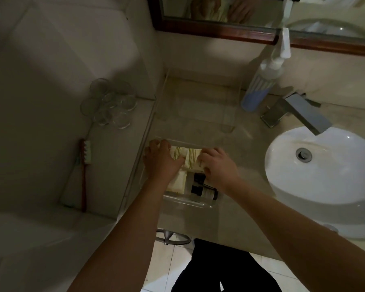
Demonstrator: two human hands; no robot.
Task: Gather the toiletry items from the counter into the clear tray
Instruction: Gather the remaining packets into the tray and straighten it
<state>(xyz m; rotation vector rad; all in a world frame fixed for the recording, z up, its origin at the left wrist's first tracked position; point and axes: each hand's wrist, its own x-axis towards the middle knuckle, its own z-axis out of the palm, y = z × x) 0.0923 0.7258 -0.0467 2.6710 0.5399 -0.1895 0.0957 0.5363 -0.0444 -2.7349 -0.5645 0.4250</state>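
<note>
A clear tray lies on the beige counter in front of me. Inside it are cream packets with green stripes, a flat cream box and small bottles with black caps. My left hand rests over the left striped packet, fingers curled on it. My right hand grips the right striped packet at its edge. Both hands are inside the tray's far half.
A white sink basin with a chrome tap is at the right. A tall pump bottle stands behind. Glass tumblers and a red toothbrush lie on the left ledge. A clear stand sits behind the tray.
</note>
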